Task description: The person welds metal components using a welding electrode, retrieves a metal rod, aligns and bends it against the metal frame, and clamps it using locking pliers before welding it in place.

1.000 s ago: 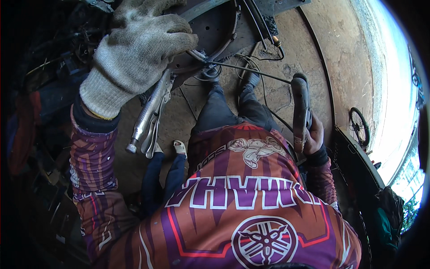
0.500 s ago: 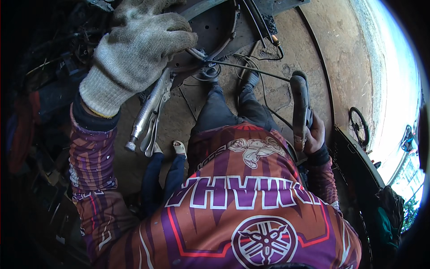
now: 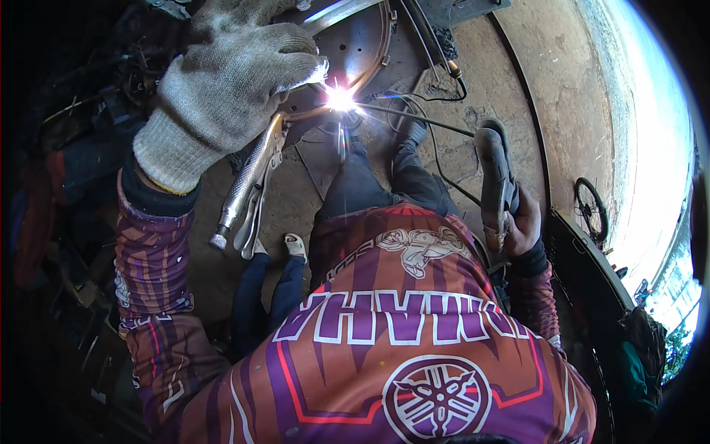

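Note:
My left hand, in a grey knit glove, is at the upper left with its fingers curled over the metal workpiece. What they grip is hidden. My bare right hand is wrapped around a dark electrode holder. From its jaw a thin welding rod runs left to a bright welding arc, close by the gloved fingertips. The glare hides the joint. Locking pliers hang below the glove, their jaws at the curved metal rim. A flat metal bar crosses above.
Cables trail over the brown floor around my feet. Another person's legs in blue trousers and a light sandal stand under my left arm. A wheel and a dark box-like edge are at the right. Dark clutter fills the left.
A bright arc has lit at the rod's tip, throwing light on the glove and metal. The electrode holder and my right hand have shifted very slightly left. The left hand stays nearly still.

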Demonstrator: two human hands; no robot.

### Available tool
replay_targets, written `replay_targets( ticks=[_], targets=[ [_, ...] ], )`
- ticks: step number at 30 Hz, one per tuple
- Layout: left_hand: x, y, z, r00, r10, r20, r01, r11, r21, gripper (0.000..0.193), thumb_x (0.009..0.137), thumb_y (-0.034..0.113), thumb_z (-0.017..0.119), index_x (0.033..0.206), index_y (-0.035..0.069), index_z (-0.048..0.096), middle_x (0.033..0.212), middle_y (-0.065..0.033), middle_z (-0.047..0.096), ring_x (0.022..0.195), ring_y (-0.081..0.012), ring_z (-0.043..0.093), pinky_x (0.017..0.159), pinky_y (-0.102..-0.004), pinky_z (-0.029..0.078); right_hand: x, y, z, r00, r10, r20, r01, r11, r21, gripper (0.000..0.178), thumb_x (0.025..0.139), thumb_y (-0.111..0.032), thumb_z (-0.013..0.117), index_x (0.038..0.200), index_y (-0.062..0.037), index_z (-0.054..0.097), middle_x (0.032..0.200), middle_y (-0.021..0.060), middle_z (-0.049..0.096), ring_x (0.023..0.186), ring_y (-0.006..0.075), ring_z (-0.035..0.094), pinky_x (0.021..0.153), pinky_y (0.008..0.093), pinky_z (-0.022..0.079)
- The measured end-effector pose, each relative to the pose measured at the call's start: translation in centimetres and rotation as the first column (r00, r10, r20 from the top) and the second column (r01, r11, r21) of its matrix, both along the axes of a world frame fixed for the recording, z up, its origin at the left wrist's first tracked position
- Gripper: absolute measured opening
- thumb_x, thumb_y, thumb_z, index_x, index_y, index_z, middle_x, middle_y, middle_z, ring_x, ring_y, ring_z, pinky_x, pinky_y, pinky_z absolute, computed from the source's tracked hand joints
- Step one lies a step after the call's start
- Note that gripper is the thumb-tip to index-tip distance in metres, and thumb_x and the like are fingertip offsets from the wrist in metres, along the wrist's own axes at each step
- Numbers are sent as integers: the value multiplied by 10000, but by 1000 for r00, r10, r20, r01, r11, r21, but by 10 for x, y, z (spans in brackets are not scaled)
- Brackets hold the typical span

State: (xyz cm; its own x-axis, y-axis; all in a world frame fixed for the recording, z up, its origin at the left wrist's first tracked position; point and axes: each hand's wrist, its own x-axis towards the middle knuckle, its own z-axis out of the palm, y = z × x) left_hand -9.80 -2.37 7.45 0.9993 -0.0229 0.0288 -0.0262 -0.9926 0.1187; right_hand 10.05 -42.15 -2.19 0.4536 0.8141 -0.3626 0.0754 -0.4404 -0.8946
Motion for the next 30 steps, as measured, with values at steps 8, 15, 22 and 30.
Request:
replay_targets(
  ticks=[8, 15, 22, 30],
  targets=[
    [-5, 2, -5, 1000, 13, -25, -11, 999, 50, 315, 766, 80, 717, 1072, 147, 689, 1143, -27, 663, 1129, -258, 596, 960, -450, 484, 0, 1, 10, 999, 11, 45, -9, 999, -46, 719, 837, -576, 692, 1141, 67, 591, 854, 120, 653, 810, 174, 632, 737, 319, 497],
    [-1, 5, -13, 999, -40, 2, 40, 996, -77, 168, 828, 179, 677, 993, 156, 699, 1030, -5, 676, 949, -224, 663, 800, -360, 552, -4, -16, -12, 976, -158, -152, 162, 987, 11, 629, 874, -507, 682, 1179, 20, 524, 724, -41, 525, 609, 47, 486, 532, 198, 363],
    [2, 3, -4, 1000, -19, 20, 19, 1000, -10, 256, 812, 95, 637, 1038, 189, 712, 1051, 15, 679, 1033, -210, 639, 801, -343, 555, -3, -22, -19, 971, -168, -170, 176, 984, 36, 586, 879, -483, 690, 1174, 5, 554, 790, -58, 531, 664, 36, 482, 573, 202, 369],
    [11, -3, 10, 999, 12, -37, -13, 1000, -19, 362, 675, 8, 708, 1015, 132, 720, 1077, -6, 689, 1289, -302, 503, 1015, -413, 442, -5, -22, -17, 963, -182, -199, 200, 977, 73, 547, 879, -415, 710, 1198, 6, 565, 831, -54, 552, 705, 40, 502, 618, 205, 395]
  ],
)
